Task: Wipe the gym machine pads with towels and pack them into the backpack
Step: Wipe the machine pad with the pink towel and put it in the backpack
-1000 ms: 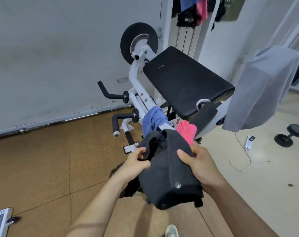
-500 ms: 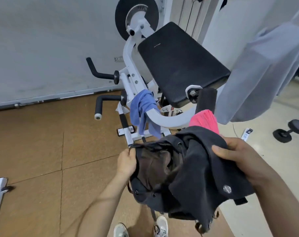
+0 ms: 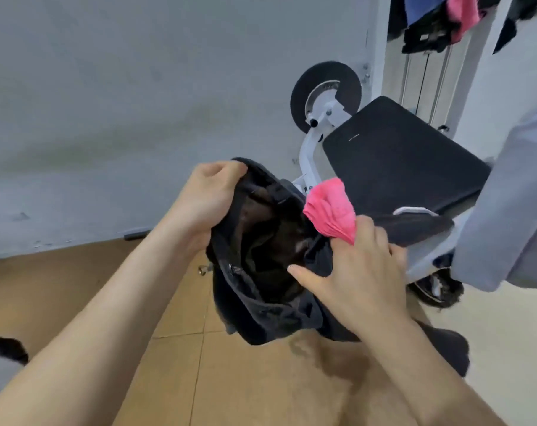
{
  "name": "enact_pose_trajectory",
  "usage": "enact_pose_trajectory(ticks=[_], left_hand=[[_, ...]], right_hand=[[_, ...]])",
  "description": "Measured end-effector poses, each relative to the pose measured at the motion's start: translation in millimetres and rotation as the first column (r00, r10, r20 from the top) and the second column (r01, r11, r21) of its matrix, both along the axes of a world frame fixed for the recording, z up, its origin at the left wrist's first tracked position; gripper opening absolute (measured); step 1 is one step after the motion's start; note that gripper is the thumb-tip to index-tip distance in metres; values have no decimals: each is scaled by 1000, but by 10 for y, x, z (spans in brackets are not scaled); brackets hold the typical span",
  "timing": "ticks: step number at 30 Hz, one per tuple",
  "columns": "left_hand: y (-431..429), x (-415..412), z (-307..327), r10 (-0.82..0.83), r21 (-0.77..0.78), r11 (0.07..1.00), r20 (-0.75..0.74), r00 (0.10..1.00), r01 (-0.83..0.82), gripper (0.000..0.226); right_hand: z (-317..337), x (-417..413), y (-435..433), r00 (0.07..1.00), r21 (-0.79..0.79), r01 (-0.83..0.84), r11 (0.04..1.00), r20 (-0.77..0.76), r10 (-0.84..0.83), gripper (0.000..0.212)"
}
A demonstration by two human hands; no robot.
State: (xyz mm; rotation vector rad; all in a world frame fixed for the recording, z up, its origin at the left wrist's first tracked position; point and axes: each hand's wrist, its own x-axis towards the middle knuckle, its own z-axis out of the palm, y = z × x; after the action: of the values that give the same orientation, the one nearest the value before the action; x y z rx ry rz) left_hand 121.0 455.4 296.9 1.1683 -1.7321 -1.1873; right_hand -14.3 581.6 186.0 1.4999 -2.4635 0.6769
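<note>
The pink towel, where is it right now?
In the head view, the crumpled pink towel sits right of centre, pinched in the right hand at the open mouth of the dark fabric backpack, in front of the black machine pad.

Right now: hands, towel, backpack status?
Left hand grips backpack rim, mouth open. Right hand holds pink towel at opening, not inside. Nothing blocking.
</note>
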Motion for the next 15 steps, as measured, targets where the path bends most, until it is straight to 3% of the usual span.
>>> enact_pose_trajectory(ticks=[4, 7, 10, 13, 15], left_hand=[[-58, -77, 252, -58, -34, 998, 29, 998, 59, 14], [-170, -139, 365, -124, -95, 987, 56, 991, 128, 22], [-424, 46, 241, -215, -27, 976, -54, 975, 214, 14], [-643, 358, -438, -279, 207, 923, -219, 935, 324, 61], [-680, 436, -1020, -305, 364, 852, -237, 922, 375, 73]], right_hand=[[157, -239, -447, 998, 1, 41, 999, 40, -41, 60], [282, -417, -670, 969, -39, -137, 990, 203, 142, 36], [397, -651, -751, 799, -203, -253, 946, 507, 323, 31], [486, -825, -886, 551, -285, -203, 937, 758, 349, 17], [471, -864, -1061, 422, -239, -196, 951, 855, 302, 11]])
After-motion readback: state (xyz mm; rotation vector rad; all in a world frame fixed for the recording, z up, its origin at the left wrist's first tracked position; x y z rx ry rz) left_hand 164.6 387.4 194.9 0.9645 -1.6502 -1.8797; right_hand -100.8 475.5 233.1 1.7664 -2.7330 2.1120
